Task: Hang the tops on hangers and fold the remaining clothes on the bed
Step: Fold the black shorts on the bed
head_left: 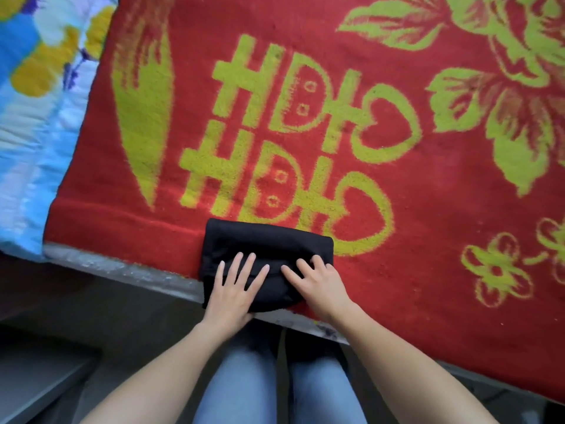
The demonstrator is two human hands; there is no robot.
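Left hand [235,286] lies flat, palm down, fingers straight and spread, pressing on the garment [266,240]. Right hand [321,286] is palm down beside it, fingers slightly bent, tips pressing the cloth's right part; nothing is pinched. The hands are close but not touching. Both forearms are bare and reach forward from the bottom of the view.

The garment is black, folded into a compact rectangle, and sits at the near edge of the bed [122,267], with its near end overhanging that edge. Under it is a red blanket [428,240] with yellow-green characters, hearts and flowers. A blue floral sheet [30,87] lies beside the blanket, far left. Jeans [244,377] show below, over a dark floor [91,301].
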